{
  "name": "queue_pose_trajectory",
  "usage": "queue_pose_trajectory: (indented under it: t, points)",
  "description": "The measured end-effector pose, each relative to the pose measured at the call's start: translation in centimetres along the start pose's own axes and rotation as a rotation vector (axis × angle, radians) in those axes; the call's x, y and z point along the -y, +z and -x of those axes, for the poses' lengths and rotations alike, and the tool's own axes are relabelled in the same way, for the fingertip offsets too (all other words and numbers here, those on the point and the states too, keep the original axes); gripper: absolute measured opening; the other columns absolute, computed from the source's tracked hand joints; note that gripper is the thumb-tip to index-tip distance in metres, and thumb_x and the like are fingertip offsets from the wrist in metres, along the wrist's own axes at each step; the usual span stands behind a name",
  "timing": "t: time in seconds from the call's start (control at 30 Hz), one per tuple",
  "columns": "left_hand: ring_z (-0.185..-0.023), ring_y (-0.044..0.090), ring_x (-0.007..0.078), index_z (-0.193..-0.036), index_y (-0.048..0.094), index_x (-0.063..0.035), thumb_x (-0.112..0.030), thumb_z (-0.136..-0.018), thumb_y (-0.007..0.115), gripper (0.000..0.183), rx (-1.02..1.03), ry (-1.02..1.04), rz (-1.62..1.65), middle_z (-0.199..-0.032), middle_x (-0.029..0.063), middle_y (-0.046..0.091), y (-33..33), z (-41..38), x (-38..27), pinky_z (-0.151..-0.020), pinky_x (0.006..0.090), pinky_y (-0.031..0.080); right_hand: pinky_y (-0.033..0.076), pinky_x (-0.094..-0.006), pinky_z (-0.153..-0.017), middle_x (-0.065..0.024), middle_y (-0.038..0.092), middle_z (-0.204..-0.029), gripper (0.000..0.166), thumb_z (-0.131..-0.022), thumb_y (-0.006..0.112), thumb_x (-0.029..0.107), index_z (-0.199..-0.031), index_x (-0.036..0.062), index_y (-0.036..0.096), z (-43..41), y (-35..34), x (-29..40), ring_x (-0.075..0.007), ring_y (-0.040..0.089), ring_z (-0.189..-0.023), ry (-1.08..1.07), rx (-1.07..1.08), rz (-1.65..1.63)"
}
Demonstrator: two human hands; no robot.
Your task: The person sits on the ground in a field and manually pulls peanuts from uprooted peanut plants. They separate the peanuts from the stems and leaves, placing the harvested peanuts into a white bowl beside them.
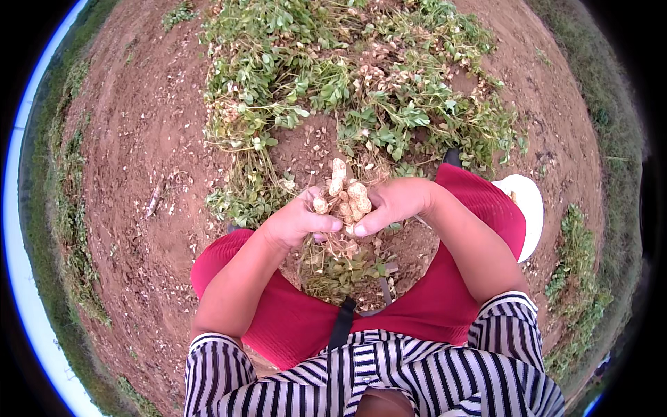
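Between my hands, over the gap between my knees, is a cluster of pale peanut pods [354, 202] with thin roots hanging from it. My left hand [298, 219] grips the cluster from the left, its thumb laid across the lower side. My right hand [400, 202] closes on it from the right, thumb tip by the lowest pods. The two thumbs are a little apart. Some fingers of both hands are hidden behind the pods. Below the hands, a peanut plant's leafy stems [341, 273] show, and I cannot tell whether they join the cluster.
Uprooted peanut plants [323, 83] with pods spread across the reddish soil [140, 156] ahead. Beside my right knee stands a white container [531, 219], partly hidden by my leg. More plants [570, 255] lie farther right. A black strap [342, 323] hangs at my lap.
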State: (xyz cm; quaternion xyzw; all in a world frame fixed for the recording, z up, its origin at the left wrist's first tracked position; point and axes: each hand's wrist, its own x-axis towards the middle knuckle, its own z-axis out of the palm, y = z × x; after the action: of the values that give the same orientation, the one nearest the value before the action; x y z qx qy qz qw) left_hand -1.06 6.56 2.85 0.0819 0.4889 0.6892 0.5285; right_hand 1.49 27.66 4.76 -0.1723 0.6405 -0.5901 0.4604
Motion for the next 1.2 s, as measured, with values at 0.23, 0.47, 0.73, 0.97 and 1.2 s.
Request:
queue_pose_trajectory:
  t: [0.23,0.47,0.73,0.97,1.2]
  points:
    - [-0.058,0.051,0.0057,-0.11,0.052,-0.0011,-0.014,-0.061,0.065,0.053,-0.117,0.006,0.074,-0.089,0.0061,0.062,-0.7,0.5,-0.8,-0.044,0.0163,0.035,0.032,-0.019,-0.035,-0.0059,0.053,-0.062,0.025,-0.08,0.048,0.025,-0.079,0.0001,0.054,-1.2,0.5,-1.2,-0.0069,0.042,-0.043,-0.11,0.035,-0.468]
    - [-0.052,0.046,0.0035,-0.103,0.057,-0.0028,-0.012,-0.069,0.064,0.036,-0.12,0.161,0.172,-0.081,0.002,0.062,-1.4,0.7,-1.3,-0.041,0.0165,0.031,0.026,-0.0175,-0.033,-0.0074,0.05,-0.067,0.02,-0.082,0.052,0.021,-0.09,0.0023,0.049,-2.6,1.9,-2.1,-0.0075,0.041,-0.043,-0.225,-0.172,-0.85]
    - [-0.052,0.045,0.0034,-0.104,0.057,-0.0022,-0.009,-0.069,0.063,0.036,-0.183,0.15,0.168,-0.08,0.0016,0.061,-0.8,0.7,-1.6,-0.041,0.0161,0.03,0.026,-0.0166,-0.037,0.0028,0.046,-0.059,0.014,-0.087,0.056,0.018,-0.08,0.0061,0.052,-2.5,1.4,-1.5,-0.0039,0.04,-0.047,-0.129,-0.361,-0.653]
    - [-0.048,0.043,0.0034,-0.102,0.057,-0.002,-0.009,-0.068,0.063,0.035,-0.201,0.167,0.242,-0.075,0.0033,0.06,-1.1,0.9,-1.5,-0.04,0.0166,0.03,0.029,-0.0161,-0.036,-0.0007,0.055,-0.068,0.02,-0.088,0.054,0.025,-0.085,0.0053,0.054,-2.8,0.7,-2.7,-0.0045,0.041,-0.047,-0.104,-0.472,-0.866]
    - [-0.044,0.04,0.0052,-0.091,0.056,-0.0026,-0.017,-0.069,0.064,0.028,-0.295,0.162,0.102,-0.059,-0.0002,0.052,-0.4,0.0,-1.4,-0.042,0.0203,0.034,0.022,-0.0157,-0.033,0.0006,0.048,-0.07,0.033,-0.085,0.056,0.04,-0.089,0.0084,0.051,-3.1,2.4,-2.9,-0.0054,0.042,-0.047,-0.031,-0.224,-0.776]
